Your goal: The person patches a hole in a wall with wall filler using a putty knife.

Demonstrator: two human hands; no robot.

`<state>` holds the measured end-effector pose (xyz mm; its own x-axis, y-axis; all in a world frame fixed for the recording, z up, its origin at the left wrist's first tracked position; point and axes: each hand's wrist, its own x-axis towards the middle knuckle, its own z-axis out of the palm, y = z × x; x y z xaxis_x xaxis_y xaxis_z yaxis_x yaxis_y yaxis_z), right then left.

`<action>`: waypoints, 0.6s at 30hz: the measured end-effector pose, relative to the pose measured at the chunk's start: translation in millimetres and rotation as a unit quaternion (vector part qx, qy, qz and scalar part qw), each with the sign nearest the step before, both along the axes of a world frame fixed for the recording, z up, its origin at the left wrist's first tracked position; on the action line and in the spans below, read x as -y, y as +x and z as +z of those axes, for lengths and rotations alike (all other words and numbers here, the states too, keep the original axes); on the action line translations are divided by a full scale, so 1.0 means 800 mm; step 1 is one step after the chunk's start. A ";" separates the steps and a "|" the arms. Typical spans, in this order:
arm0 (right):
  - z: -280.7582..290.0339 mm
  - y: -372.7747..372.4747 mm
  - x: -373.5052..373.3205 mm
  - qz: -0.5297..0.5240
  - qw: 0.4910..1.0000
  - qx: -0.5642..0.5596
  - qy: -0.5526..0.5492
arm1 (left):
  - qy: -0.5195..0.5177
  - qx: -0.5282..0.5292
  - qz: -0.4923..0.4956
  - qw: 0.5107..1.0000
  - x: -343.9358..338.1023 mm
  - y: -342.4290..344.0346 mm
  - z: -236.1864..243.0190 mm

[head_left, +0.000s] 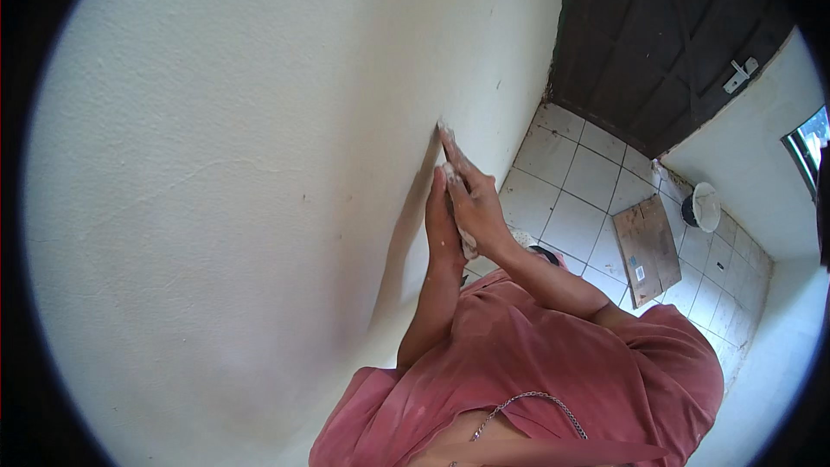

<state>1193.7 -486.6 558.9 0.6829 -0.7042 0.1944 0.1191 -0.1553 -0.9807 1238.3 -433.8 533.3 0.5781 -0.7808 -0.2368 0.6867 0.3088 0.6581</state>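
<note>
My right hand (478, 207) reaches to the pale wall (216, 121), its index finger stretched out with the whitened tip at the wall surface. The other fingers of that hand bend toward my left hand (442, 220), which is raised edge-on just beside it. White paste (469, 246) shows between the two palms, and I take it to rest in the left one. White smears also coat the right fingers. The inner side of the left palm is mostly hidden by the right hand.
A flat brown cardboard piece (647, 251) lies on the white tiled floor (575, 169) to the right. Near it a bucket with a white inside (705, 207) stands by the far wall. A dark door (648, 35) with a metal handle (740, 75) is at the upper right.
</note>
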 end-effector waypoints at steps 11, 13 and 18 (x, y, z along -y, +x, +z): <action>0.000 -0.008 0.003 0.024 0.998 -0.030 0.055 | 0.004 -0.004 0.008 1.000 -0.001 -0.009 -0.007; -0.008 -0.002 0.002 0.003 1.000 -0.010 0.013 | -0.016 -0.024 0.021 0.999 0.001 -0.006 -0.016; 0.012 -0.005 0.004 0.026 0.985 -0.061 0.160 | -0.012 -0.025 0.001 1.000 0.002 -0.004 -0.001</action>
